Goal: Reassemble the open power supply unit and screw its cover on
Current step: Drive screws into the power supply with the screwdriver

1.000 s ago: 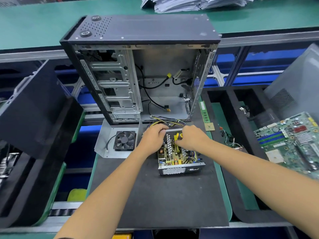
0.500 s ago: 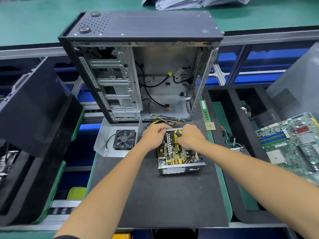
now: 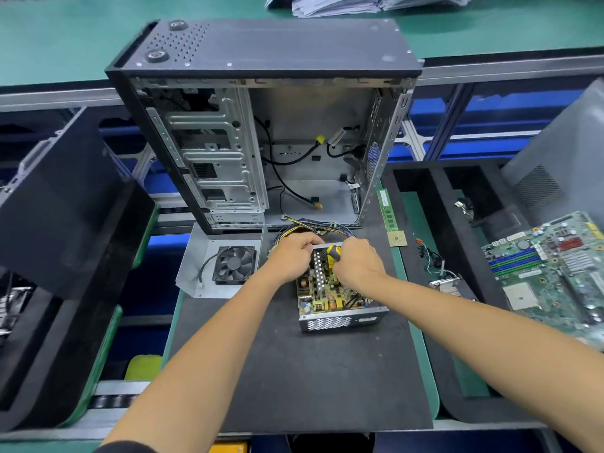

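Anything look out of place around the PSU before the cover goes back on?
Nothing damaged or spilled. The PSU is open, board bare; its cover with the fan lies apart to the left, overhanging the mat edge. The wire bundle loops loose behind. The right hand holds a screwdriver over the board.

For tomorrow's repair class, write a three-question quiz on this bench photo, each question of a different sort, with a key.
1. True or false: the cover with the fan is already on the power supply unit.
2. The right hand holds: A) a RAM stick B) a yellow-handled screwdriver C) a motherboard
3. Fill in: the wire bundle lies between the unit and the open ____.

Key
1. False; it lies left of the unit, whose circuit board is exposed.
2. B
3. Computer case; the left hand rests at the unit's far end.
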